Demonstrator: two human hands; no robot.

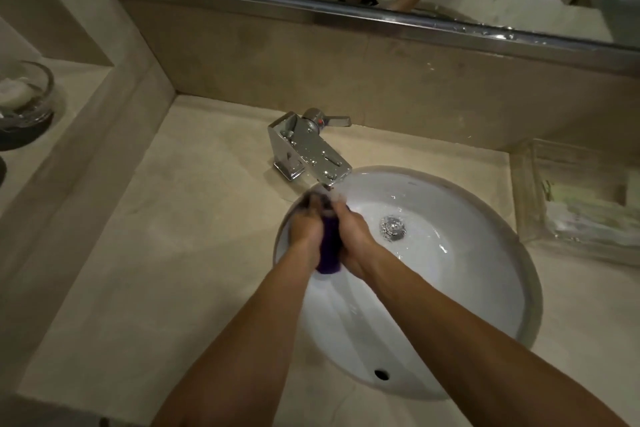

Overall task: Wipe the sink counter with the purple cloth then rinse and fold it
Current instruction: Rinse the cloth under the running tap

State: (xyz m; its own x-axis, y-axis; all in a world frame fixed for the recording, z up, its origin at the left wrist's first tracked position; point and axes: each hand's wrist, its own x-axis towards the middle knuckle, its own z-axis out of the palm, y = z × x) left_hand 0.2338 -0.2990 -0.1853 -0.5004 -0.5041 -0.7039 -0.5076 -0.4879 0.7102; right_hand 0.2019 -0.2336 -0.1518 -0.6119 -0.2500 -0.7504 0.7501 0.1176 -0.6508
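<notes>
Purple cloth [328,246] is bunched into a roll between my two hands, over the near-left part of the sink [485,288], just below the faucet [311,152] spout. Going left to right: my left hand [304,225] has its fingers closed around the cloth, though they are blurred; my right hand [353,236] clamps its other side. I judge the risks to be water splashing leftward from my fingers onto the wiped tabletop [173,236], or the wet roll slipping down toward the drain [393,227] to their right.
</notes>
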